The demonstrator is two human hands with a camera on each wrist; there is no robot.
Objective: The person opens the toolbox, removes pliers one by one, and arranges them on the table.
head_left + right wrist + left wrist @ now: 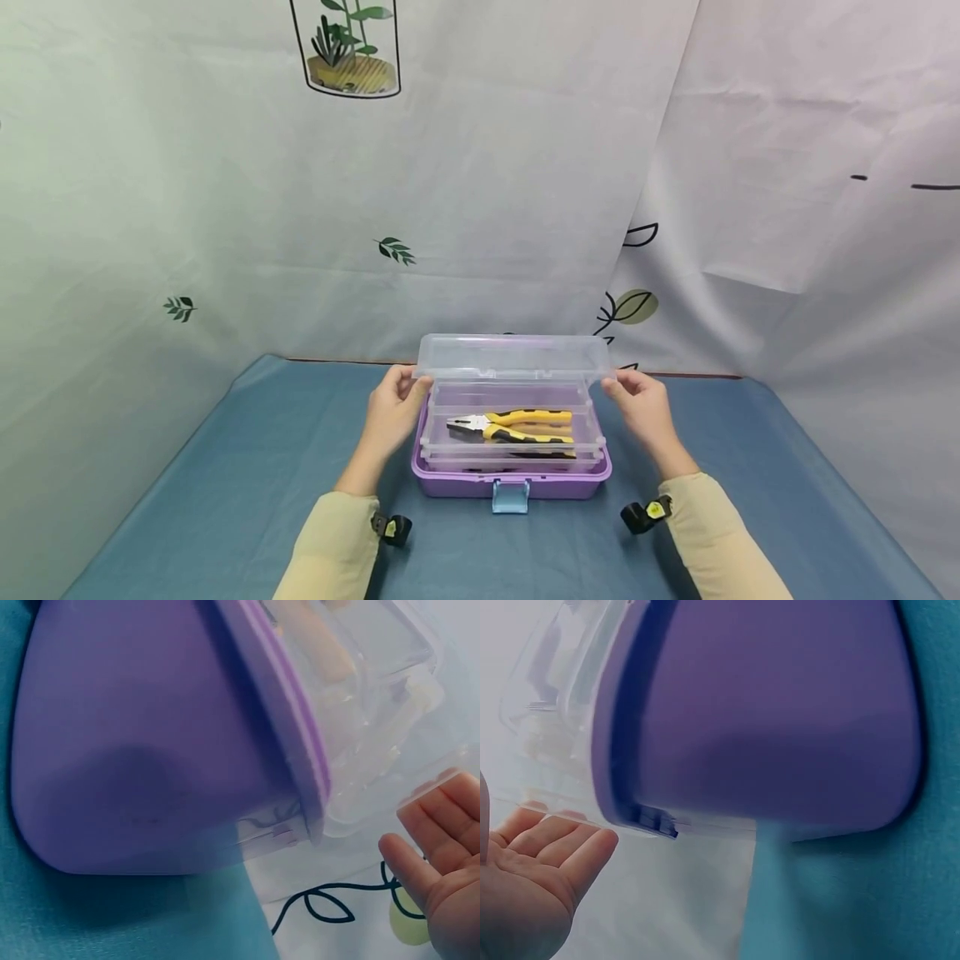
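Observation:
A purple box [551,487] with a blue latch [511,497] stands on the blue cloth, its clear lid [514,357] raised at the back. In its clear tray [450,452] lie pliers [525,425] with yellow and black handles. My left hand [392,412] pinches the lid's left end, thumb in front. At the right end my right hand [643,410] pinches the lid likewise. Both wrist views show the fingers against the clear plastic beside the purple box wall [765,712], [142,735], with the thumbs mostly out of sight.
A blue cloth [300,433] covers the table. Behind it hangs a pale curtain [487,183] printed with leaves and a plant in a jar. A black wrist camera [393,529] sits at the left cuff, another [646,515] at the right cuff.

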